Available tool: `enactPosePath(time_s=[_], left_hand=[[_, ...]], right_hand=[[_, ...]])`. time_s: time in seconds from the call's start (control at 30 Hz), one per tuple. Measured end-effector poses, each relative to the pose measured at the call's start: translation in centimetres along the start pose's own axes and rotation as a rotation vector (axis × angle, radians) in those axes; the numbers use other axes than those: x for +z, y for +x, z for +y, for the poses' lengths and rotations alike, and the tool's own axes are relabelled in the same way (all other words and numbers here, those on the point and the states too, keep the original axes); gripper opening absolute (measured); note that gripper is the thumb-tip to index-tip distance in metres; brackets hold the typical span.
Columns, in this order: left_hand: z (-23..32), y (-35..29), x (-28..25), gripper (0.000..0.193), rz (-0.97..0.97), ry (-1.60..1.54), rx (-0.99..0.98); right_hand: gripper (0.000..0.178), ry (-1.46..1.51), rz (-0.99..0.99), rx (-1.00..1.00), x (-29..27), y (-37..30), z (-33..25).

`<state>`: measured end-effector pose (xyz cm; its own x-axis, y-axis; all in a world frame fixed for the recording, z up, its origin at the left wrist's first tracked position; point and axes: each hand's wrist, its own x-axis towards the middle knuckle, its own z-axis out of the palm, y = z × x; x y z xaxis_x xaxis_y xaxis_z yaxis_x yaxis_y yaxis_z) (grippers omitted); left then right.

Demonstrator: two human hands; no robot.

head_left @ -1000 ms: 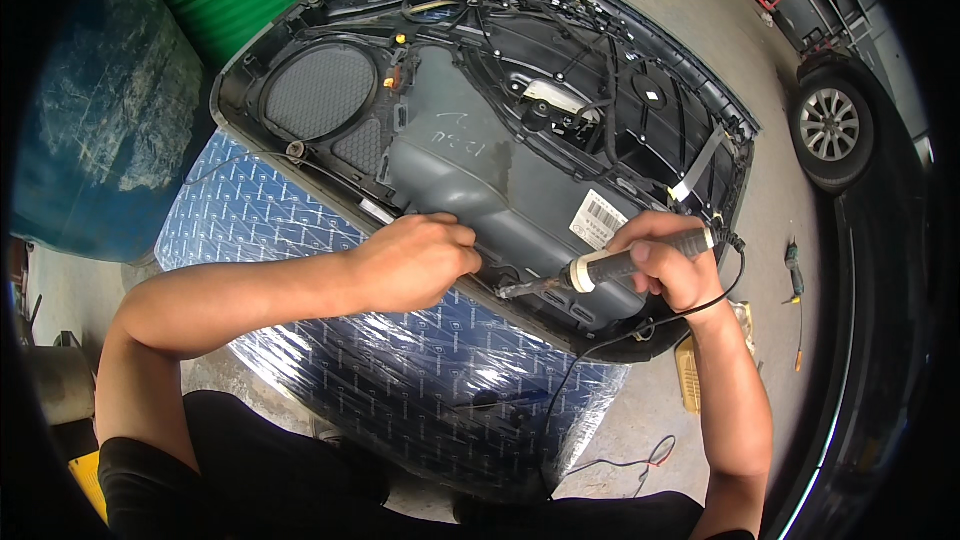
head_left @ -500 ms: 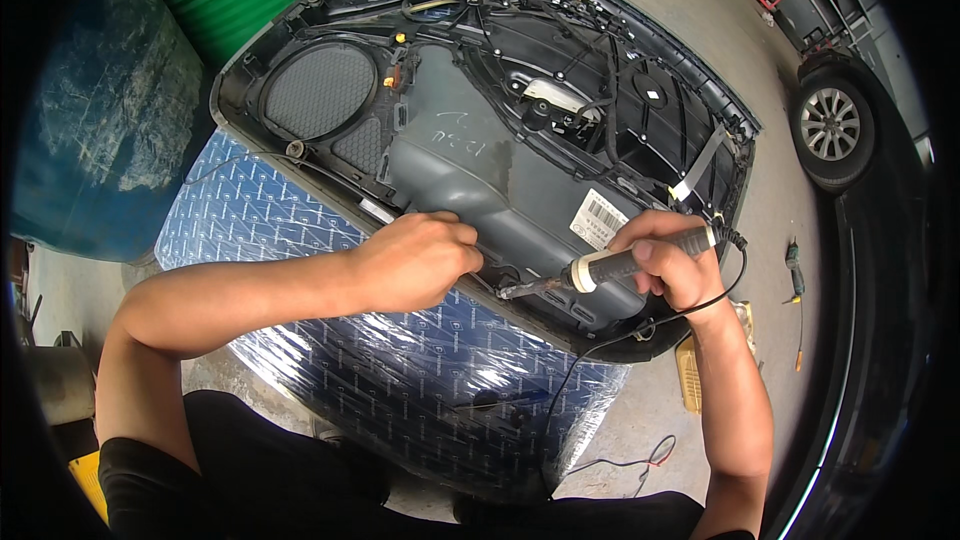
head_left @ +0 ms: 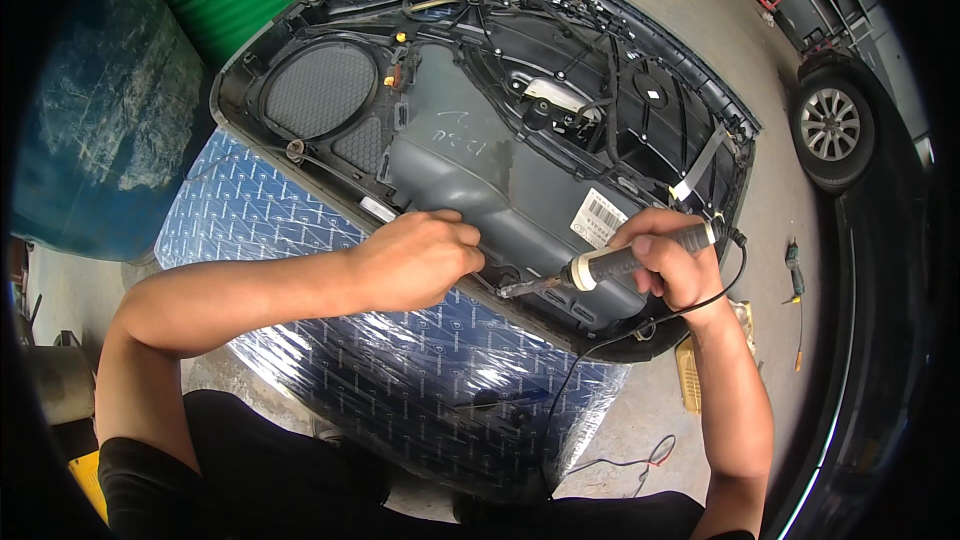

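My right hand [head_left: 672, 265] is wrapped round a soldering iron [head_left: 625, 258] with a dark grey handle, a pale collar and a trailing black cord. Its discoloured metal tip [head_left: 520, 289] points left and meets the near edge of a black car door panel [head_left: 470, 185], which lies with its inner side up. Just left of that tip, my left hand [head_left: 425, 258] is closed low over the same edge, fingers pinched. Whatever the pinch holds is hidden behind the fingers.
Blue patterned, plastic-wrapped material [head_left: 300, 240] supports the panel. A green drum [head_left: 250, 0] and a dark blue drum [head_left: 105, 120] stand at left. A black car [head_left: 870, 340] occupies the right. A green-handled tool [head_left: 795, 275] and a yellow basket [head_left: 688, 377] are on the floor.
A thin dark strand that lay across the panel's left corner has shifted and hardly shows there now. Both hands and the soldering iron look almost unmoved.
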<state>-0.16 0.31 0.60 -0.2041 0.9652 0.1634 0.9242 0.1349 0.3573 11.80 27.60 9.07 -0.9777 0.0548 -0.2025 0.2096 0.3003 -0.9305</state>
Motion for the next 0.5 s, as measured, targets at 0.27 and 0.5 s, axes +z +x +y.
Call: enactPosePath(time_s=[0.27, 0.5], left_hand=[[0.13, 0.01, -0.01, 0.011, 0.017, 0.045, 0.02], [0.11, 0.0, 0.08, 0.011, 0.027, 0.103, 0.046]], right_hand=[[0.024, -0.007, -0.013, -0.017, 0.14, -0.18, -0.45], [0.024, 0.003, -0.007, -0.013, 0.22, -0.18, -0.48]])
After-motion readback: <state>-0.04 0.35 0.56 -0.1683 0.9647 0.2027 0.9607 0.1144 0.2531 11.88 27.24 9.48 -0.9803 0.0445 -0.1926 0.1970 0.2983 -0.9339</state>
